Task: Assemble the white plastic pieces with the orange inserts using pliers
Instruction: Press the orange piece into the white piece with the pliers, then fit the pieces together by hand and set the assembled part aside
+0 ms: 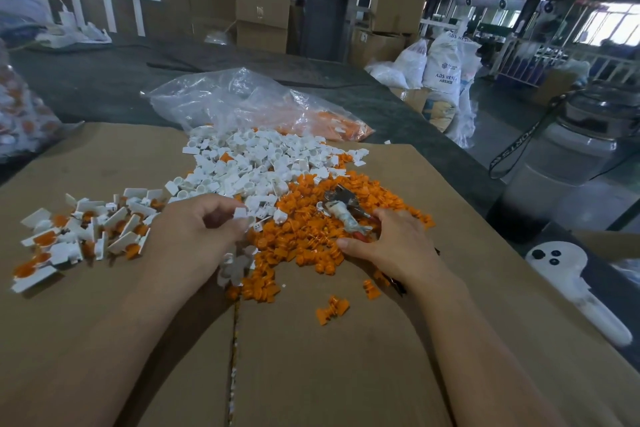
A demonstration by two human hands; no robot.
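A heap of loose white plastic pieces [256, 163] lies on the cardboard sheet [346, 357], and a heap of orange inserts [311, 236] spreads beside it to the right. My left hand [197, 232] pinches one white piece [240, 212] between thumb and fingertips at the border of the two heaps. My right hand [391, 243] grips the handles of the pliers [341, 210], whose jaws lie on the orange heap pointing away from me. Assembled white-and-orange pieces [79, 236] are piled at the left.
A clear plastic bag [242, 104] with orange parts lies behind the heaps. Another bag of parts [20, 114] sits at the far left. A white handheld device [575, 284] lies at the right edge. Stray orange inserts [332, 308] lie near my right forearm.
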